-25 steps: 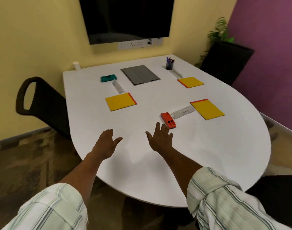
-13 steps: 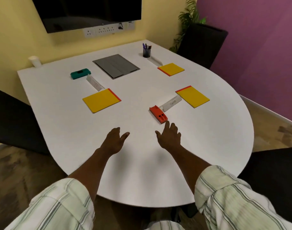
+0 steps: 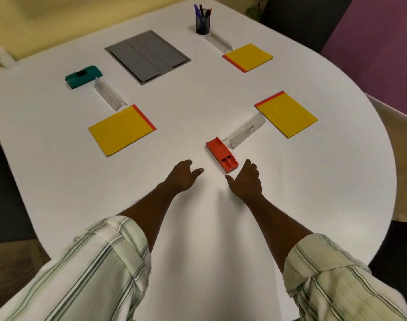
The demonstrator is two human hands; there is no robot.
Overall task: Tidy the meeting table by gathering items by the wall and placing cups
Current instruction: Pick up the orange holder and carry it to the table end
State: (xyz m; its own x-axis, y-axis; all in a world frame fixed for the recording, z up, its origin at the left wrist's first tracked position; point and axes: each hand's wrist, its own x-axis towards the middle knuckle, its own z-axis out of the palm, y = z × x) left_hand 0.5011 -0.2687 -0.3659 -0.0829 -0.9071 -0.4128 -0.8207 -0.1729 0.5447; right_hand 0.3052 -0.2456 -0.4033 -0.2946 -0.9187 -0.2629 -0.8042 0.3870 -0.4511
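Fingers of my right hand curl loosely with the thumb spread toward the left, holding nothing, just near of the orange tray, whose near end sits between my two hands. My left hand hovers to the left of it, fingers curled under and thumb pointing right, also empty. Both forearms reach out from rolled striped sleeves over the white table. Touching the tray's far right corner is a white name card with handwriting on it, and just beyond that card lies a yellow notepad with a red edge. A second yellow pad lies to the left, with another folded name card just far of it and a teal tray at that card's far end. Far right, a third yellow pad sits beside a third name card, which leads up to a dark pen cup holding pens. A grey panel is set into the tabletop in the far middle. At the far left edge, by the yellow wall, stands a small white cup, blurred.
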